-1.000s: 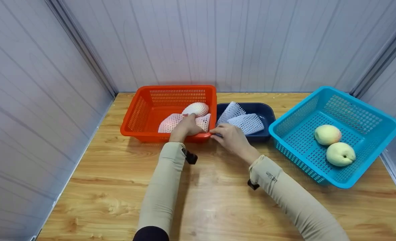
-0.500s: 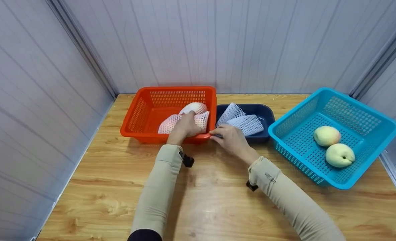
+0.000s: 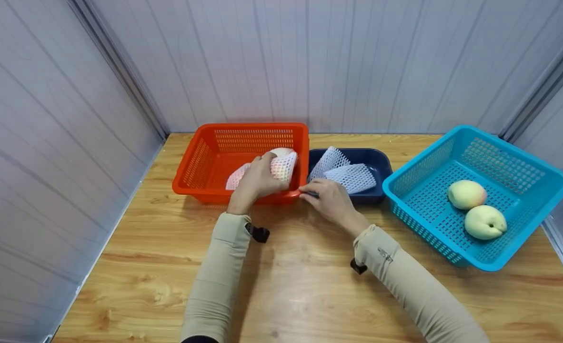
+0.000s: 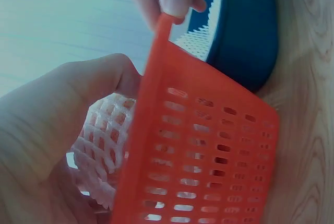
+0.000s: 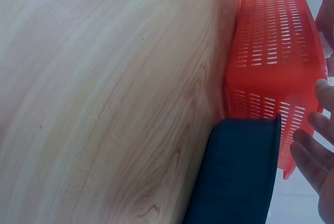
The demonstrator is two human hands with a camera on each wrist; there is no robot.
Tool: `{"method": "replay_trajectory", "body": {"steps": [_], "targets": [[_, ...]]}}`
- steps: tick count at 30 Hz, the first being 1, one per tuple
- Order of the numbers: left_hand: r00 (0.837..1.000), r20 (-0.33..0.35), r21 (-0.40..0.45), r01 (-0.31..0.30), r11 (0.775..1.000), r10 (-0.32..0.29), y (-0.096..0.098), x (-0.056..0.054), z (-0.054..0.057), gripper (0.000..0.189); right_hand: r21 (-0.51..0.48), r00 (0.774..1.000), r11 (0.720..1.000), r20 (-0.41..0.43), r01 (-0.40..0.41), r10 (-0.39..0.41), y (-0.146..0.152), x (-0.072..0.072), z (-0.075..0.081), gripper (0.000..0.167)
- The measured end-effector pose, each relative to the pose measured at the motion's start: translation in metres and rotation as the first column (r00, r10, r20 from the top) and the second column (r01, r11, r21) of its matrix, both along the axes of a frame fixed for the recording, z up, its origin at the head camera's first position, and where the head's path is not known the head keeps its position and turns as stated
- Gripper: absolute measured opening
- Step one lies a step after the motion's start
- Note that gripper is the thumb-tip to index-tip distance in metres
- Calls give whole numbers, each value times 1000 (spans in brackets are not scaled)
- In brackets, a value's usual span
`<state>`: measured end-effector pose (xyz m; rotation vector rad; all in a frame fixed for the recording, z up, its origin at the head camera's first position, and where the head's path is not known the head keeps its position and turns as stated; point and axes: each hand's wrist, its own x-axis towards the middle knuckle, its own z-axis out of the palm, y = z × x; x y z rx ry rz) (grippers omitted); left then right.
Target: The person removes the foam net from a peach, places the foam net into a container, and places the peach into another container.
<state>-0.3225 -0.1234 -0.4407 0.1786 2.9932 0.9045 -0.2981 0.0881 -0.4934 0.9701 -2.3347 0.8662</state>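
Note:
My left hand (image 3: pixel 255 183) reaches over the front rim of the orange basket (image 3: pixel 191 164). It grips a peach in a white foam net (image 3: pixel 284 166), tilted up near the basket's right side. In the left wrist view the thumb lies beside the foam net (image 4: pixel 102 135), with the fingers mostly hidden. At the basket's front right corner, my right hand (image 3: pixel 331 200) pinches the rim between thumb and fingers. Another netted fruit (image 3: pixel 236 176) lies left of my left hand, partly covered by it. Behind the gripped peach, a further white netted one (image 3: pixel 281 152) shows only its top.
A dark blue tray (image 3: pixel 379 164) with two foam nets (image 3: pixel 350 177) stands against the orange basket's right side. Farther right, a turquoise basket (image 3: pixel 415 216) holds two bare peaches (image 3: pixel 485 222). Panel walls (image 3: pixel 281 62) enclose the wooden table (image 3: pixel 305 286) at the back and sides.
My left hand has shifted slightly left and raised the netted peach from lying flat to tilted, covering more of the netted fruit at left. My right hand stays at the basket corner.

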Motion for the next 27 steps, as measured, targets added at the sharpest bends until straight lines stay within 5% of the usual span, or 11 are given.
{"method": "replay_trajectory", "body": {"steps": [19, 27], "targets": [[979, -110, -23, 167, 986, -169, 6, 21, 31, 83, -21, 998, 999, 49, 35, -34, 0, 0, -2, 14], [956, -158, -12, 247, 969, -246, 10, 29, 35, 84, -29, 996, 998, 74, -50, 53, 17, 1, -2, 18]]}}
